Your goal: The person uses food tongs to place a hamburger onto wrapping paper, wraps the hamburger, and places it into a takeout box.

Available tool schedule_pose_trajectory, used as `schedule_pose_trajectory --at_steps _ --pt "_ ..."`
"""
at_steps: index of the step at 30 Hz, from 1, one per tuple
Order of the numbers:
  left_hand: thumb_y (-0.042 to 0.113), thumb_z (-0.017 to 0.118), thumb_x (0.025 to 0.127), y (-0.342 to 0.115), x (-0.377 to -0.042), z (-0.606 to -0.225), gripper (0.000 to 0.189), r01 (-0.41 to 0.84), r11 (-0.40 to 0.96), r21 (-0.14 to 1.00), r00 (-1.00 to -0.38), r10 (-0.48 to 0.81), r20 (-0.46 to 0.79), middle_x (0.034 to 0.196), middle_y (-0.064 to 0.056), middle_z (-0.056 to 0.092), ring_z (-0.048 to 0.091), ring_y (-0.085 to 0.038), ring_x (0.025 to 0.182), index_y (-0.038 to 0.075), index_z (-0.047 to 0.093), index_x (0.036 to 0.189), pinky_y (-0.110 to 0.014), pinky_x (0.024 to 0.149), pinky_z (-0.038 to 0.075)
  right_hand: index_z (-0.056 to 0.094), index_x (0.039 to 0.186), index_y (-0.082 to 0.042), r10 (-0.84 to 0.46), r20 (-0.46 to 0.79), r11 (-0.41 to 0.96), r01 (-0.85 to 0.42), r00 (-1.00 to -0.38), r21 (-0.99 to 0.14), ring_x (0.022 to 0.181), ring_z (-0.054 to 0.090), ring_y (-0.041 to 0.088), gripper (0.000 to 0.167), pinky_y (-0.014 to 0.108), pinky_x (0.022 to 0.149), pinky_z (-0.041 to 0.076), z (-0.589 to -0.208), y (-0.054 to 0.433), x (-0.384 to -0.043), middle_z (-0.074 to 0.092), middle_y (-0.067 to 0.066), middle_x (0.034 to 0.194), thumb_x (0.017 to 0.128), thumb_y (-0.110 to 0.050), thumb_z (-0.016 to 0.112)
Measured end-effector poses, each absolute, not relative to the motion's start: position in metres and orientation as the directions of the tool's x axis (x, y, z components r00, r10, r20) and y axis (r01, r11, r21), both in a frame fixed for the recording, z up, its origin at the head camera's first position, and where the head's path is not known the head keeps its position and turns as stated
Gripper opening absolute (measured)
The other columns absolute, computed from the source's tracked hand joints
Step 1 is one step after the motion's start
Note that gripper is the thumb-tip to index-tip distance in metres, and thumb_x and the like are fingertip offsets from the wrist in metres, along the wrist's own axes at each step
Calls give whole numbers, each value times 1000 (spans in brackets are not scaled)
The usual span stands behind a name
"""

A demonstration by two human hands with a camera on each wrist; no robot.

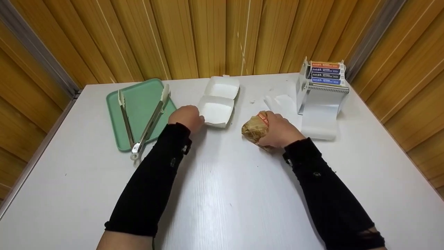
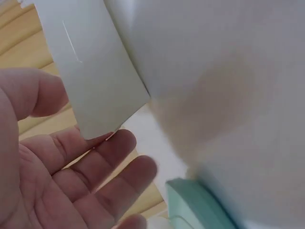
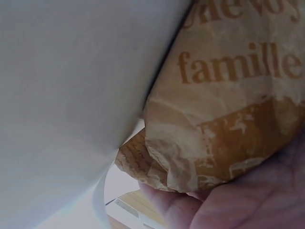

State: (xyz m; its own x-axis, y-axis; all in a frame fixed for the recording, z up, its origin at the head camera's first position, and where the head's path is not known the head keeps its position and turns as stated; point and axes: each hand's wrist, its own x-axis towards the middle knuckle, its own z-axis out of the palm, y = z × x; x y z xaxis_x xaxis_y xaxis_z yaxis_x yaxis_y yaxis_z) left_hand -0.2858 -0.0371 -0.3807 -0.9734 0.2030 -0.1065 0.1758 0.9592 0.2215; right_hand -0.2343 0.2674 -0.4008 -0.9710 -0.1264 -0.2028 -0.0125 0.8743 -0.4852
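"Black sleeves [image 1: 147, 187] lie nearest us, over the table [image 1: 229, 194]. What do our hands have?"

"Our right hand [image 1: 280, 131] grips the wrapped packet [image 1: 252, 127], fingers curled round its side. The packet is right of the open white box [image 1: 216, 110], near but apart. Whether it touches the table, we cannot tell."

"And our left hand [image 1: 186, 117]?"

"It touches the box's near left corner, fingers loosely bent. The tips of thumb and forefinger are hidden behind the box's side, so we cannot tell whether they pinch it."

"How do we handle both well?"

"We'd steady the box lightly; a hard squeeze could buckle it or drag it out of place. On the packet, we'd spread the pressure along fingers and palm, so whatever is inside doesn't squash."

"Anything to mind nearby?"

"Yes, our left sleeve lies close to the tongs [image 1: 151, 121] and tray [image 1: 138, 104]; we should avoid nudging them."
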Motion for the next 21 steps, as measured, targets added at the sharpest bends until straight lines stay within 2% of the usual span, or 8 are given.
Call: schedule_pose_trajectory --at_steps 5,10,21 --pt "36 55 106 -34 -265 -388 41 178 953 245 -978 199 -66 114 -18 76 72 -35 101 1 75 114 -52 89 59 24 163 -1 -141 -210 869 -19 -968 -494 120 52 38 110 55 106 47 -400 268 -235 50 24 141 73 -23 83" --pt "39 59 106 -36 -242 -395 39 207 936 286 -975 222 -19 105 -14 77 72 -30 91 4 76 106 -49 81 59 24 163 -1 -147 -212 868 -24 -966 -495 121 51 37 109 55 107 46 -401 268 -236 50 23 141 74 -22 83" --pt "44 64 102 -36 -201 -395 40 314 915 252 -948 317 28 98 -8 79 74 -29 89 7 78 99 -46 82 59 28 161 -2 -152 -182 868 -43 -972 -494 118 51 35 105 53 104 46 -401 271 -236 52 20 137 72 -21 81"
